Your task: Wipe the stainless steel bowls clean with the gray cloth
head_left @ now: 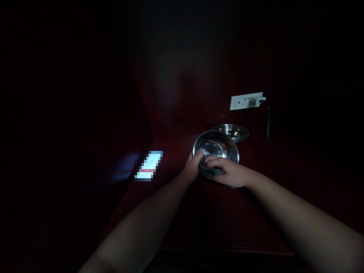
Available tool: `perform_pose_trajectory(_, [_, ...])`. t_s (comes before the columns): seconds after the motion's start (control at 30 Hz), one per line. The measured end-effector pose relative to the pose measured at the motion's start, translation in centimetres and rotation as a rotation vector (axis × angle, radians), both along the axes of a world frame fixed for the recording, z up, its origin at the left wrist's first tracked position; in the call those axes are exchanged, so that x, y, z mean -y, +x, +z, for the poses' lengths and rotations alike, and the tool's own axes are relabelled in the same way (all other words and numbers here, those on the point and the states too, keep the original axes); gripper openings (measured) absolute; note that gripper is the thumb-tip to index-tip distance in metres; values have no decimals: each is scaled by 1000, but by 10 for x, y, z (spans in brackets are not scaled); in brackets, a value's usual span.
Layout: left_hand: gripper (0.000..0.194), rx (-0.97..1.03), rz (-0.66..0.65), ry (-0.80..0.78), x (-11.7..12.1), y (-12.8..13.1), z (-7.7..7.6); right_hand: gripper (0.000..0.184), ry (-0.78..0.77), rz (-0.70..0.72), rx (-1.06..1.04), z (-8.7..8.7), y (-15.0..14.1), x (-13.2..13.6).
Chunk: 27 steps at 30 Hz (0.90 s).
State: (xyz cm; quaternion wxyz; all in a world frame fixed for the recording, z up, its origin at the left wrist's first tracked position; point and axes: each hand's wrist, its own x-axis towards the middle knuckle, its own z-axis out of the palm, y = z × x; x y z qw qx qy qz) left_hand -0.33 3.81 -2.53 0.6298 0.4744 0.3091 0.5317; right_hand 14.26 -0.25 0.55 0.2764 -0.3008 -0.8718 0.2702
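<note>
1. In the head view, the place is very dark, and a metal bowl (224, 147) is the thing in hand. It is tilted, with its shiny inside turned toward the person, above a dark red bench (176, 216).
2. The left hand (193, 167) is at the near left side of the bowl. It grips the wall there, with the thumb at the rim; its other fingers are hidden.
3. The right hand (229, 172) is at the near side of the bowl. Its fingers are bent and closed on a dark cloth (209, 171), which lies against the near rim.
4. Just behind the bowl, a little to its right, some shallow metal dishes (241, 133) rest on the bench; they look stacked, but I cannot count them.
5. Farther behind the bowl and to its right, there is a white socket panel (241, 102). A dark cable (268, 121) hangs down from its right end.
6. To the left of the bowl, well apart from it, a bright rectangle (149, 165) glows on the bench. It is pixelated, so its content cannot be read.
</note>
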Motion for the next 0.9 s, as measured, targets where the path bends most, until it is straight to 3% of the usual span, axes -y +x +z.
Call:
perform_pose_trajectory(0.23, [33, 14, -35, -25, 0, -1, -1, 7, -5, -119, 133, -3, 5, -1])
perform_pose_trajectory(0.43, [35, 25, -17, -33, -2, 0, -2, 4, 50, -168, 129, -1, -1, 4])
perform_pose_trajectory(0.67, [40, 17, -11, -1, -3, 0, -1, 31, 163, -157, -26, -3, -8, 6])
perform_pose_trajectory(0.9, [41, 33, -29, 32, -2, 1, -2, 14, 92, -134, 19, -1, -4, 2])
